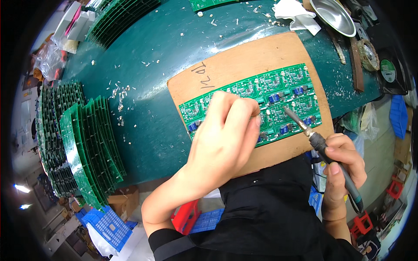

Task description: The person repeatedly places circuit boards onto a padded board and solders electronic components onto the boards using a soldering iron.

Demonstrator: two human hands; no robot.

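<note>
**Soldering a green board on the wooden pad**

The right hand (pixel 344 163) is closed around a dark soldering iron with a thin metal tip (pixel 320 143). The tip points at the middle of a flat green circuit board with small blue parts (pixel 287 93). The board lies on a brown wooden pad (pixel 244 56), and the pad lies on the dark green desk (pixel 152 108).

The left hand (pixel 226 130) rests on the left part of the board, fingers curled and pinched together. It may hold thin solder wire, but that is too small to see.

This looks like the middle of the work: the iron tip is close to a joint, just above the board or touching it. The next move calls for a steady hand and a tip set only on the right spot, away from the blue parts.

Stacks of green boards (pixel 82 143) stand well apart on the left. A shiny metal bowl (pixel 333 15) sits at the far edge.
</note>
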